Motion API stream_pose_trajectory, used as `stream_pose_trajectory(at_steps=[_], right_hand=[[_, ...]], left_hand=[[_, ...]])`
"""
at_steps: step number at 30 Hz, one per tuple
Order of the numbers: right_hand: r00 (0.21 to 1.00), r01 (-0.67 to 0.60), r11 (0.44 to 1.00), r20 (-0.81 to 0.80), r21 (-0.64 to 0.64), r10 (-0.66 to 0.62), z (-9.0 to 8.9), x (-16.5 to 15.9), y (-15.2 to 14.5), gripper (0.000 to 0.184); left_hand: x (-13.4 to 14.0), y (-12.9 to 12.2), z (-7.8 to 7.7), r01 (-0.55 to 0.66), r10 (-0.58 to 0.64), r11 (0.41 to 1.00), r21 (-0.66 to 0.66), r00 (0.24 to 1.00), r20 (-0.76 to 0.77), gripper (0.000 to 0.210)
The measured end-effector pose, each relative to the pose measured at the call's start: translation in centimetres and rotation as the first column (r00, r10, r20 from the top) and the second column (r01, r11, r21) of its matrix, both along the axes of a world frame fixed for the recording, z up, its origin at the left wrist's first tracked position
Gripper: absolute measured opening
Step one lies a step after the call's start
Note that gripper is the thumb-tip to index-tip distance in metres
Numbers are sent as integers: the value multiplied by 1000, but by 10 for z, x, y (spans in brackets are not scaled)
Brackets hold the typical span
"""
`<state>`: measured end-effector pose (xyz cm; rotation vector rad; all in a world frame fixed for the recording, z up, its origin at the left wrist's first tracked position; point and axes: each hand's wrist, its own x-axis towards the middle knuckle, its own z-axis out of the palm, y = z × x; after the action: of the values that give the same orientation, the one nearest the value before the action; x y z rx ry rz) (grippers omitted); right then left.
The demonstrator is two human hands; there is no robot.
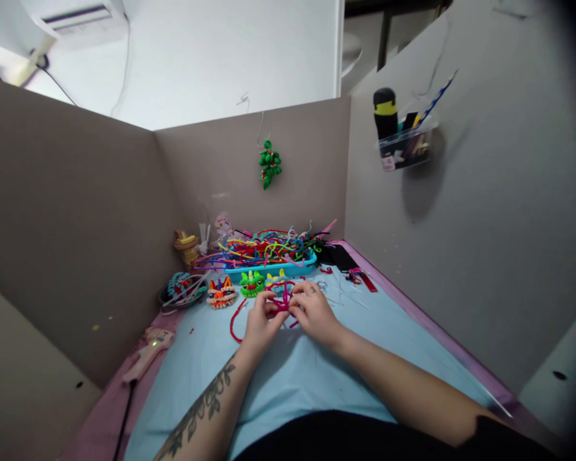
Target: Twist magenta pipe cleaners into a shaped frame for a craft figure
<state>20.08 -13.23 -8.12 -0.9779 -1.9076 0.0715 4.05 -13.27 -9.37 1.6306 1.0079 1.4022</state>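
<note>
Between my two hands is a magenta pipe cleaner piece (282, 305), bent into loops. My left hand (262, 320) pinches its left side, with thumb and fingers closed. On the other side my right hand (317, 315) pinches it too, fingertips close to those of the left. Parts of the piece are hidden behind the fingers. A red pipe cleaner (234, 322) curves over the blue cloth (196, 371) beside my left hand. Just beyond the hands sit a green pipe cleaner figure (252, 283), an orange and cream one (221, 292) and a blue and yellow one (275, 279).
A blue tray (249, 271) heaped with colourful pipe cleaners stands at the back. On the left are a dark bowl (166, 298) and a pink glue gun (148, 352). Grey partitions (249, 192) enclose the table; a plastic box (406, 150) with tools hangs on the right one.
</note>
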Motion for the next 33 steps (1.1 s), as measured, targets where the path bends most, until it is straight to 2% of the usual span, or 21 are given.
stream_pose_trajectory(at_steps=[5,9,14,16,19,22,28,33], right_hand=[[982,64,995,-183,70,-51,-1,7,5,15],[993,54,998,-105,32,-50,-8,5,10,16],[999,8,993,-32,-120,-12,-13,1,14,30],[1000,-25,987,-16,-157,23,-13,1,13,25],[999,-38,989,-18,-146,36,-12,2,11,15],[1000,-10,996,-10,-83,9,-10,3,8,14],[999,17,998,35,68,-20,-3,1,-2,12],[997,-62,991,58,116,56,0,-2,-8,12]], left_hand=[[-6,11,1,-31,45,997,-76,979,201,41],[-7,13,1,43,8,989,-144,942,337,45],[-6,7,4,200,-116,963,-181,914,390,50],[-6,5,6,245,-153,951,-190,904,400,52],[-6,5,6,269,-177,943,-194,902,393,54],[-5,8,5,205,-136,965,-163,925,354,52],[-5,10,3,-49,55,998,-25,959,278,40],[-5,4,3,-195,190,971,136,981,50,36]])
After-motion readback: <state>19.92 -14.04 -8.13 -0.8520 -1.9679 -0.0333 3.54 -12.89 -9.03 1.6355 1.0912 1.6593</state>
